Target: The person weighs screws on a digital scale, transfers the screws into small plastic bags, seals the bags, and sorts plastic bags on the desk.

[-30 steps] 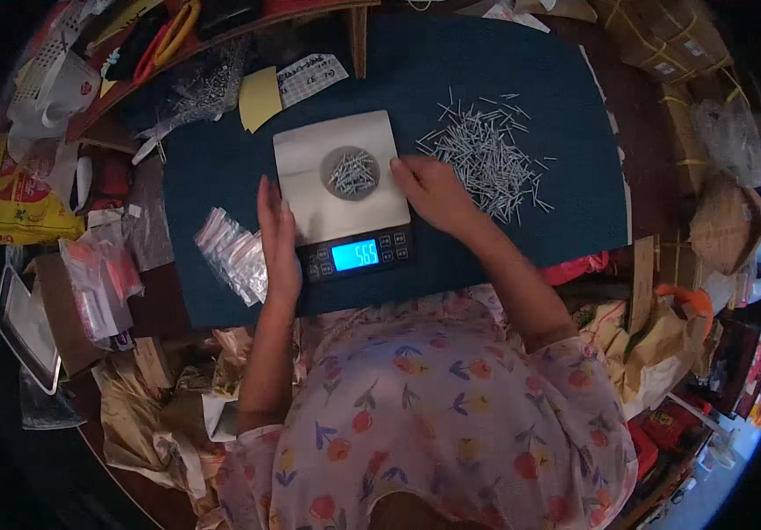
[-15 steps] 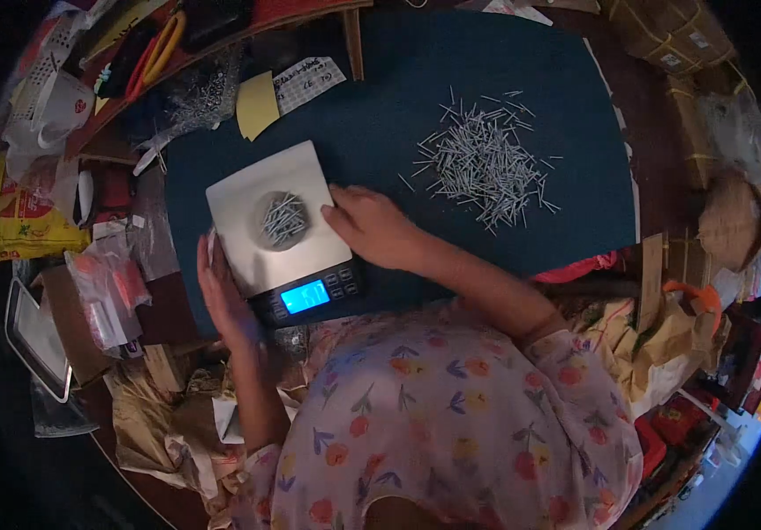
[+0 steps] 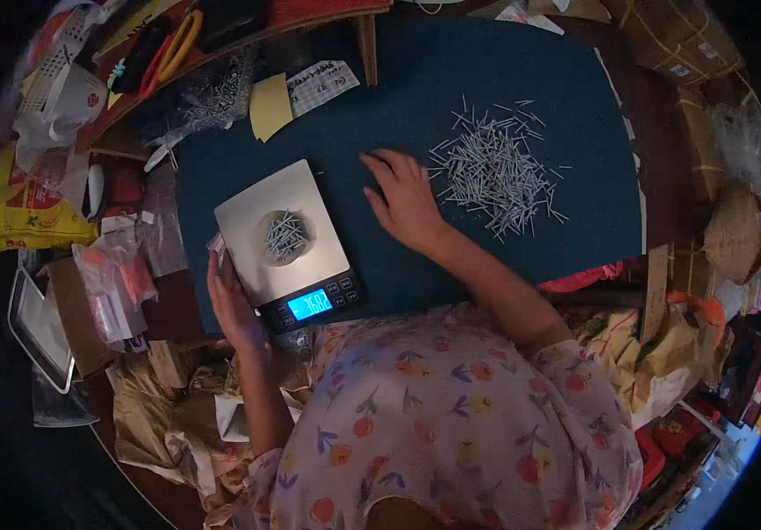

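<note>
A digital scale [image 3: 248,208] with a pale plate sits tilted on the dark green mat, its blue display [image 3: 310,305] lit. On the plate rests a small round dish holding metal nails [image 3: 286,237]. My left hand [image 3: 232,305] is at the scale's left edge, fingers extended and partly hidden beside it. My right hand [image 3: 407,199] is off the scale, over the mat, fingers spread with nothing in them. To its right lies a loose pile of nails [image 3: 500,172].
A yellow paper [image 3: 271,108] and a labelled sheet [image 3: 323,88] lie behind the scale. A red shelf [image 3: 283,26] crosses the upper left. Plastic bags [image 3: 111,287] and a cardboard box [image 3: 76,318] stand at the left, crumpled brown paper [image 3: 155,415] below.
The scale with its dish has moved left and toward me and turned. My right hand has let go of its right edge and opened. The small plastic bags are now mostly hidden.
</note>
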Demonstrator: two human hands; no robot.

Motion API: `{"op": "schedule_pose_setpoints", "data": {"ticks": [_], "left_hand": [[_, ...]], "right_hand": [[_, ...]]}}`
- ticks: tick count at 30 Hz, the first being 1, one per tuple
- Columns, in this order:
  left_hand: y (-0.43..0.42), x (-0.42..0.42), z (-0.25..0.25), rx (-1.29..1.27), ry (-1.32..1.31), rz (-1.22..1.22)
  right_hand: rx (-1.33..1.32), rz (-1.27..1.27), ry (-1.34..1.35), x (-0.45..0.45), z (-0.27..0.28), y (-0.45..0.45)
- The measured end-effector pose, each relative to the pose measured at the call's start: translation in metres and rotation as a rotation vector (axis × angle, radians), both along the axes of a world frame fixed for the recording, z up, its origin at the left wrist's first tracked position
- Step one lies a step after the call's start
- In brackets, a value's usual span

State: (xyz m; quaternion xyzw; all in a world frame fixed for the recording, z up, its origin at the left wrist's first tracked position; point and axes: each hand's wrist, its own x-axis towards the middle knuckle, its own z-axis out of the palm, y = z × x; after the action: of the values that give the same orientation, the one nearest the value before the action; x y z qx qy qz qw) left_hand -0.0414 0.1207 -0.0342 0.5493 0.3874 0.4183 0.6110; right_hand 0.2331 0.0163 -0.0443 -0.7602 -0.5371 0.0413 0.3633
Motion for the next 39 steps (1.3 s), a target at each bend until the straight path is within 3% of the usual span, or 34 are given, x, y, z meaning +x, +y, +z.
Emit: {"op": "schedule_pose_setpoints", "data": {"ticks": [6,11,13,15,20,24,26,30,36,39], "left_hand": [[-0.004,0.006,0.006,-0.05,-0.014,0.044],[-0.003,0.0,0.006,-0.045,0.004,-0.016],[-0.005,0.008,0.016,0.172,0.31,-0.054],[-0.007,0.016,0.018,0.197,0.39,-0.061],[-0.01,0.029,0.014,-0.065,-0.114,-0.071],[-0.009,0.028,0.009,0.017,0.031,-0.097],[-0.012,0.03,0.008,-0.038,-0.114,-0.087],[-0.014,0.036,0.015,-0.011,0.174,0.01],[0.005,0.043,0.02,-0.245,0.263,0.056],[0.023,0.041,0.017,-0.316,0.301,0.018]], "right_hand": [[-0.034,0.111,-0.031,-0.007,-0.012,0.056],[-0.162,0.153,-0.28,0.0,0.001,0.06],[-0.212,0.158,-0.345,0.007,0.01,0.05],[-0.265,0.149,-0.365,0.013,0.017,0.042],[-0.26,0.167,-0.378,0.026,0.02,0.032],[-0.392,0.193,-0.505,0.029,0.032,0.034],[-0.466,0.193,-0.465,0.032,0.037,0.037],[-0.466,0.185,-0.272,0.042,0.036,0.038],[-0.402,0.155,0.216,0.046,0.015,0.031],[-0.332,0.123,0.164,0.042,0.01,0.028]]}}
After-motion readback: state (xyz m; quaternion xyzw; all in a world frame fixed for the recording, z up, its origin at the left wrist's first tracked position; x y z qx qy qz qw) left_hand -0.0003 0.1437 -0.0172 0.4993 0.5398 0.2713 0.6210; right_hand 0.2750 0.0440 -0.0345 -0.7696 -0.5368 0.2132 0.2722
